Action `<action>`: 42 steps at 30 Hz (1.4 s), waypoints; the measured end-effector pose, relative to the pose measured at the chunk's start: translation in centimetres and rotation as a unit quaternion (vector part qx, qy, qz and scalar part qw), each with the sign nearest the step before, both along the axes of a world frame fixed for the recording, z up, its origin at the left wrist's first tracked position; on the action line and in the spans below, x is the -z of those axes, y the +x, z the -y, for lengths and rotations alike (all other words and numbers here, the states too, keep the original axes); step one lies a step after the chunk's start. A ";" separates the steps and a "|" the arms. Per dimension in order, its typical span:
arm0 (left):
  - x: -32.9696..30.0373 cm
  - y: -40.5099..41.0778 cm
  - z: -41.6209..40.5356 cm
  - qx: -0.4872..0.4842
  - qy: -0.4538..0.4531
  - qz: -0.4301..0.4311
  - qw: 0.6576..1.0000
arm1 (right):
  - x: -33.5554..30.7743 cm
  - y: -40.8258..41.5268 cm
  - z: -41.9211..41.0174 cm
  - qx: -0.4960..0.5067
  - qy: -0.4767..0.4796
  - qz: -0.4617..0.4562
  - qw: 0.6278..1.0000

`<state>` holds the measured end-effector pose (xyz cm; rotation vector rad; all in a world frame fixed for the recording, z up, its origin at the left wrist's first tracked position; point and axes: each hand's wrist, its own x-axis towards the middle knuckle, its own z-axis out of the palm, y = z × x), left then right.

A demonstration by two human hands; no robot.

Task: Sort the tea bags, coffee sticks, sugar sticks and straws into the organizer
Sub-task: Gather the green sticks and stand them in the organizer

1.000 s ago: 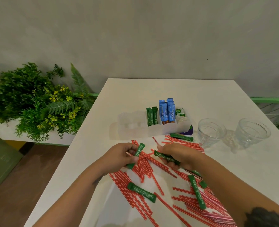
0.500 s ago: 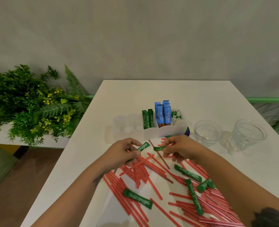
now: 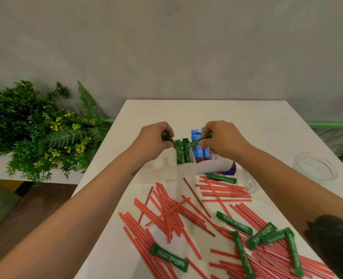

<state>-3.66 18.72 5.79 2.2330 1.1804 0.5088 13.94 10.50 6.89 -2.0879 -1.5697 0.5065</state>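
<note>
Directly under both hands, head view, I log the white organizer (image 3: 210,168), a thin-walled, matt divided box, its left end hidden by my left wrist.

Left hand (image 3: 154,137): fingers curled, pinching one green sugar stick (image 3: 167,138) by its upper end. The stick's long axis slants down and to the right, its lower end at the tops of the green sticks already standing in the compartment (image 3: 181,152).

Right hand (image 3: 222,137): fingers curled, pinching a second green sugar stick (image 3: 198,140). Its axis runs nearly level, sloping down to the left toward the same compartment, crossing in front of the blue coffee sticks (image 3: 199,150).

Judgement: the compartment lies between the hands and just below them. The left stick is nearer and closer to upright, so I would drop it first. The right stick needs tipping upright.

Materials:
- sugar sticks: slim, flat, glossy paper sachets with white script; soft, easily bent.
- coffee sticks: broader, shiny film, standing upright just right of the green ones.
- straws (image 3: 166,214): thin, rigid, red-and-white striped, scattered crosswise on the table (image 3: 206,111) below both forearms.
- loose sugar sticks: one below the left forearm (image 3: 169,258), a cluster under the right forearm (image 3: 267,236), one just in front of the organizer (image 3: 222,177).
- clear glass cup (image 3: 315,168): well to the right of the right hand.
</note>
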 end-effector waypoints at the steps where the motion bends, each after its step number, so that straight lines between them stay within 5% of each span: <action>1: -0.1 0.5 -0.3 0.006 0.013 -0.010 1.000 | -0.2 -0.2 -0.6 -0.008 0.004 0.041 0.999; 8: 0.8 3.0 -1.7 0.026 0.038 -0.075 0.996 | 1.5 -2.1 -3.9 -0.063 -0.070 0.188 0.978; 24: 3.5 3.9 -3.1 -0.019 0.070 -0.168 0.983 | 3.4 -2.7 -5.5 -0.102 -0.048 0.386 0.915; 31: 4.6 3.9 -3.3 -0.028 0.073 -0.179 0.981 | 3.9 -3.1 -6.0 -0.074 -0.027 0.400 0.913; 42: 4.7 3.8 -2.4 -0.065 0.039 -0.085 0.994 | 4.8 -3.0 -6.0 -0.055 0.011 0.364 0.930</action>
